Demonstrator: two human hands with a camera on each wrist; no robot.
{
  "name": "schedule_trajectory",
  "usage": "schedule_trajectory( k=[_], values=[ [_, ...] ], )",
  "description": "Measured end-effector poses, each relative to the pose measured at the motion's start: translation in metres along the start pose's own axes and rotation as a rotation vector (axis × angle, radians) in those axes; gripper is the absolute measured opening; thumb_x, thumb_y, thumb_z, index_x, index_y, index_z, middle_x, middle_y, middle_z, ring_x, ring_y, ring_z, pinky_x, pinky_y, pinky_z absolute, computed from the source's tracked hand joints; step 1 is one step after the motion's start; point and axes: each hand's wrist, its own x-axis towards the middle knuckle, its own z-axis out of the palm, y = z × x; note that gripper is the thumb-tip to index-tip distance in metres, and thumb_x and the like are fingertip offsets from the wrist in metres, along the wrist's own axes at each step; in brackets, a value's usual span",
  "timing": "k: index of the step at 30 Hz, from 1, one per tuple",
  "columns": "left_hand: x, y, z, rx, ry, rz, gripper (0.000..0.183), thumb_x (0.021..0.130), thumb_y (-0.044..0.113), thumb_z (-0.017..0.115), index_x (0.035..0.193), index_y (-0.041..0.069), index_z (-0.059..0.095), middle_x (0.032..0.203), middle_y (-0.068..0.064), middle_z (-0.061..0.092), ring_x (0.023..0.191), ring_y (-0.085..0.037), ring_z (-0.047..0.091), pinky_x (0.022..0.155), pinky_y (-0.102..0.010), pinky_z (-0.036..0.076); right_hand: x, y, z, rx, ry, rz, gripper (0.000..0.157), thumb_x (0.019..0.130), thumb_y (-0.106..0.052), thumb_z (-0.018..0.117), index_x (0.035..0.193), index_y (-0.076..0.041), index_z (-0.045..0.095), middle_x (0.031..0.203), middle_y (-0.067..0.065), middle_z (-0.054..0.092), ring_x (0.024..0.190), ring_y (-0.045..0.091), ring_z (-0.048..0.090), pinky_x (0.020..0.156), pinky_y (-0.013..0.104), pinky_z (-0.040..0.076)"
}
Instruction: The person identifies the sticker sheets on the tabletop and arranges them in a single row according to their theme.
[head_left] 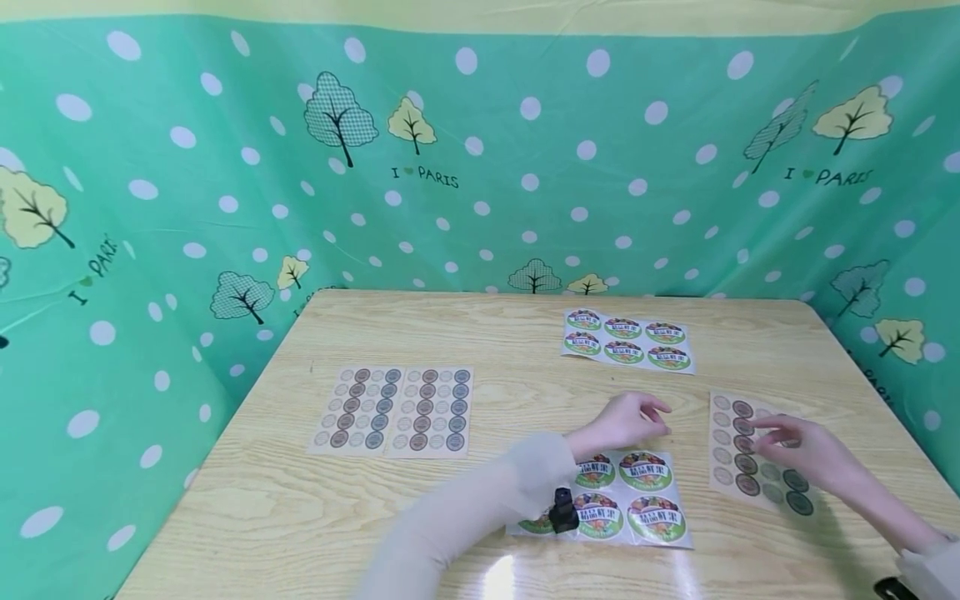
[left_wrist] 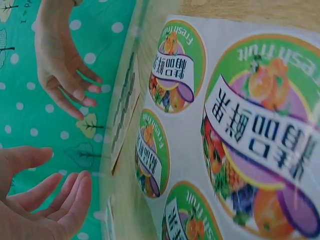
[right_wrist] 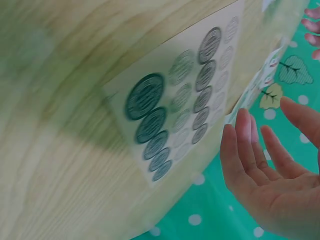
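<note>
My left hand [head_left: 626, 421] hovers just beyond the far edge of a silvery sheet of oval fruit stickers [head_left: 656, 517], its fingers loosely bent and nothing in them. The left forearm crosses over that sheet and hides its left part. Farther right, my right hand [head_left: 806, 450] is over a pale sheet of small round stickers [head_left: 746, 462], covering part of it in the head view. In the right wrist view the fingers [right_wrist: 245, 145] of this hand are spread and hold nothing; the round sticker sheet [right_wrist: 197, 90] lies flat on the wood.
Two more sheets of round stickers, one left [head_left: 356, 412] and one right [head_left: 431, 412], lie side by side on the table's left half. Another fruit sticker sheet [head_left: 626, 340] is toward the back. A green dotted curtain [head_left: 480, 167] surrounds the wooden table [head_left: 247, 500].
</note>
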Motion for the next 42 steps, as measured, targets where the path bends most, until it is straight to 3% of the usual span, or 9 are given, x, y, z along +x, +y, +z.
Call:
schedule_trajectory(
  k=[13, 24, 35, 42],
  values=[
    [0.013, 0.007, 0.035, -0.094, 0.089, -0.053, 0.028, 0.075, 0.009, 0.067, 0.103, 0.009, 0.064, 0.081, 0.002, 0.063, 0.062, 0.000, 0.050, 0.053, -0.010, 0.042, -0.004, 0.028, -0.008, 0.014, -0.026, 0.124, 0.058, 0.083, -0.023, 0.060, 0.117, 0.018, 0.038, 0.094, 0.031, 0.055, 0.081, 0.036, 0.056, 0.056, 0.029, 0.046],
    [0.024, 0.015, 0.058, -0.214, 0.151, -0.108, 0.030, 0.073, 0.005, 0.069, 0.102, 0.010, 0.064, 0.089, 0.003, 0.063, 0.074, -0.003, 0.058, 0.061, -0.011, 0.045, -0.002, 0.043, -0.005, 0.003, -0.049, 0.124, 0.069, 0.083, -0.026, 0.061, 0.119, 0.022, 0.027, 0.108, 0.047, 0.036, 0.095, 0.056, 0.041, 0.068, 0.050, 0.047],
    [0.036, 0.013, 0.074, -0.160, 0.164, -0.170, 0.042, 0.073, 0.010, 0.069, 0.112, 0.016, 0.058, 0.106, 0.006, 0.060, 0.095, -0.006, 0.055, 0.078, -0.015, 0.045, 0.001, 0.055, 0.001, 0.045, -0.060, 0.155, 0.080, 0.081, -0.031, 0.062, 0.124, 0.021, 0.019, 0.117, 0.048, 0.023, 0.100, 0.059, 0.037, 0.074, 0.053, 0.046],
    [0.045, 0.011, 0.079, -0.166, 0.201, -0.205, 0.042, 0.072, 0.007, 0.069, 0.112, 0.016, 0.058, 0.102, 0.006, 0.060, 0.094, -0.005, 0.054, 0.078, -0.015, 0.045, 0.003, 0.058, 0.003, 0.036, -0.052, 0.161, 0.083, 0.079, -0.029, 0.064, 0.124, 0.022, 0.017, 0.116, 0.049, 0.023, 0.101, 0.060, 0.036, 0.075, 0.055, 0.045]
  ],
)
